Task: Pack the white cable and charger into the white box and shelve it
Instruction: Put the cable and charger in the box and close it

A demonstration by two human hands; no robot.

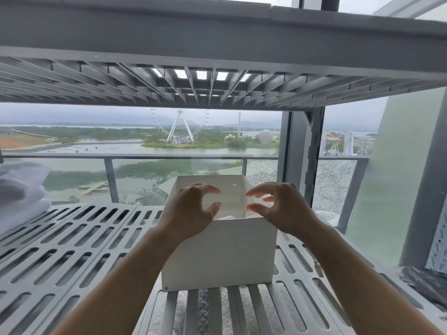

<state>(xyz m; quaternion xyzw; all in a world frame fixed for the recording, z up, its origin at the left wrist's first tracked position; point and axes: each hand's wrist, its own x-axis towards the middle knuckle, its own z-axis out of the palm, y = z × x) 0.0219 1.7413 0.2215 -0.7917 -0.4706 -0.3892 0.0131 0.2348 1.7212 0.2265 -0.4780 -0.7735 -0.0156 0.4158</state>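
Note:
The open-topped white box [220, 252] stands on the slotted grey shelf [72, 250], right of its middle. White contents [228, 217] show just over the box's near rim; I cannot tell cable from charger. My left hand [191, 211] hovers at the box's left top edge with fingers curled and apart, holding nothing. At the right top edge my right hand [278, 206] hovers in the same way, fingers spread and empty. Both hands are just off the box walls.
Another grey shelf [217, 88] hangs close above. White folded cloth [19, 192] lies at the shelf's left end. A grey upright post [307, 160] stands behind the box on the right. A window with a balcony rail lies beyond.

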